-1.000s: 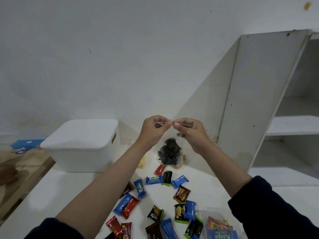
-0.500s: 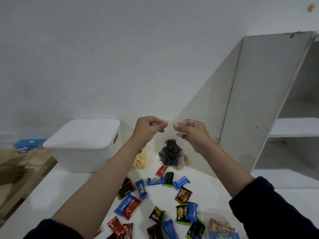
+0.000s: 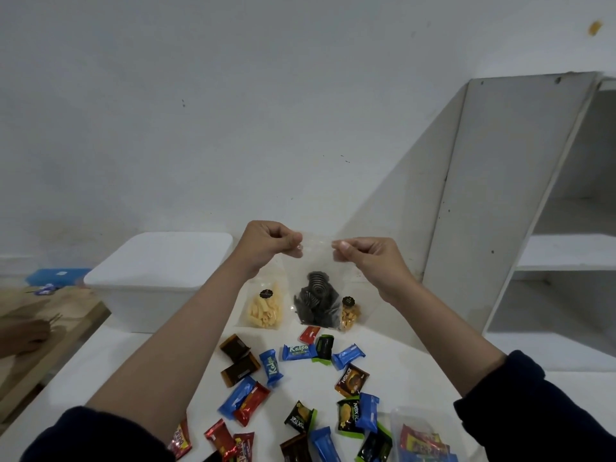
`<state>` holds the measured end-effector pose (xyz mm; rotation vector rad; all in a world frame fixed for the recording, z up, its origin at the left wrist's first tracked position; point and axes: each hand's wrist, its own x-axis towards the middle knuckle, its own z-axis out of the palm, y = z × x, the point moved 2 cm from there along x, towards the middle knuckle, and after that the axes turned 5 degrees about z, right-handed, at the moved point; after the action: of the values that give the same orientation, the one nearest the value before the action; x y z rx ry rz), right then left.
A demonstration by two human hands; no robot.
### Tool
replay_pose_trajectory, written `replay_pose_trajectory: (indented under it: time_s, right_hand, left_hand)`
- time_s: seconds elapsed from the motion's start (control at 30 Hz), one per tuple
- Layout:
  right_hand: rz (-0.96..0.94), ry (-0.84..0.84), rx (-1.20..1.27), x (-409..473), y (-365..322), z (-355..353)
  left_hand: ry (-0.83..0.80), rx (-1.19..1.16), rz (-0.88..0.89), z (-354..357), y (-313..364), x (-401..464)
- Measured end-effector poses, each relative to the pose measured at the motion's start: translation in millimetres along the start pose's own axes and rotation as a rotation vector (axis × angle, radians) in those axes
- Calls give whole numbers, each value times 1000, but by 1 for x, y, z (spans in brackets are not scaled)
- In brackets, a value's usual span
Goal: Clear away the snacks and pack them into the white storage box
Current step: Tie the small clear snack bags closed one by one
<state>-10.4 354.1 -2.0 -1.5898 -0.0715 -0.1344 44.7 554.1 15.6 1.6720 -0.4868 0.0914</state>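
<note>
I hold up a clear plastic bag of dark round cookies (image 3: 315,300) above the white table (image 3: 400,355). My left hand (image 3: 268,243) pinches its top left edge and my right hand (image 3: 365,258) pinches the top right edge. The white storage box (image 3: 156,278) stands at the back left with its lid on. Behind the held bag stand a bag of pale yellow sticks (image 3: 264,310) and a bag of orange snacks (image 3: 350,316). Several small wrapped snacks (image 3: 298,351) in blue, red, brown and green lie scattered below my arms.
A clear tub (image 3: 423,438) holding wrapped snacks sits at the bottom right. A white shelf unit (image 3: 533,208) rises at the right. At the left stands a wooden bench (image 3: 50,328) with another person's hand (image 3: 23,335) and a blue box (image 3: 56,276) on it.
My hands have moved apart along the bag's top edge. The yellow stick bag, hidden behind my left arm before, now shows.
</note>
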Motion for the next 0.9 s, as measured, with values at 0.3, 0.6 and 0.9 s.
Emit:
replay_pose_trajectory:
  time_s: [0.3,0.6,0.9]
  right_hand:
    - [14,-70,3,-10,1,3]
    - [78,-164,-95,-13,13,15]
    - [73,-44,75,-12,17,35]
  left_hand:
    - [-4,-74,-23,-3,-6,-6]
    - [-176,-493,-105,28,9,-12]
    - [-40,-118,-99,44,16,-10]
